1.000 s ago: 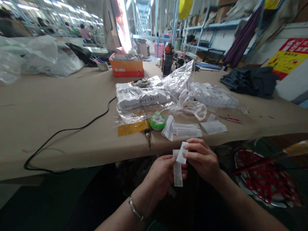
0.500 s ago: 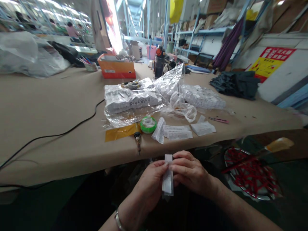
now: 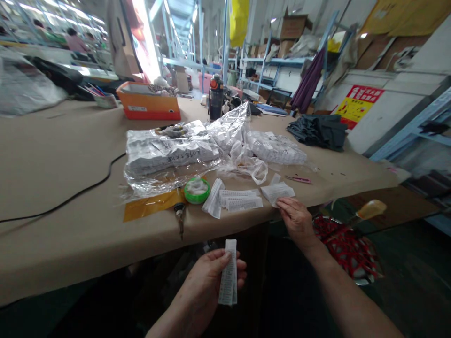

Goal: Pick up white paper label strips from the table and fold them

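Note:
Below the table edge, my left hand pinches thin white printed labels, held upright between thumb and fingers. My right hand reaches to the table's front edge, its fingers pressed together on the near corner of a pile of printed labels. To the left of that pile lie more label strips and a folded bundle of white strips. A green round tub with white fluffy material sits beside them. A soldering-iron-like tool rests with its tip at the table edge.
Plastic-wrapped white packs lie behind the labels, near pink-handled tweezers. A black cord crosses the left side. An orange box and a bottle stand further back. Low on the right is a basin of red strips.
My right hand has left the labels in my left hand and moved up and right to the pile on the table. The left hand still holds its labels; the view has turned right.

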